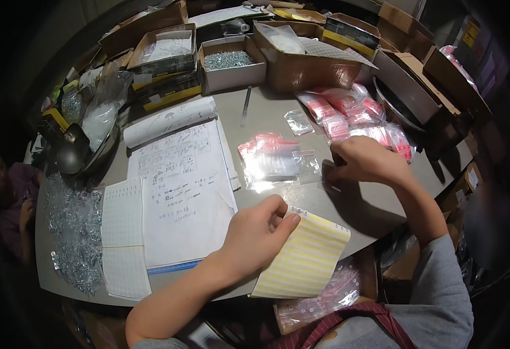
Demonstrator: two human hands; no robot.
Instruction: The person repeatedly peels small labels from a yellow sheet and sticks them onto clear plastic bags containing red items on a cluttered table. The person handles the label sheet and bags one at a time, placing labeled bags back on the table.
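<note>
Left hand (252, 235): pinches yellow sheet (304, 256) by its top corner.
Right hand (374, 158): fingers curled; grip I cannot tell.
Clear bag (308, 167): just left of right hand.
Sheet: better kept uncreased, probably.

Tabletop (272, 113) centre | small parts (75, 238) frame left | papers (191, 218) right of parts | plastic bags (269, 157) right of papers | label sheet (304, 253) before bags | pen (247, 102) behind bags | boxes (310, 72) upper frame

A head-worn fisheye looks down, close over the table (269, 110); its rim seems murky.
</note>
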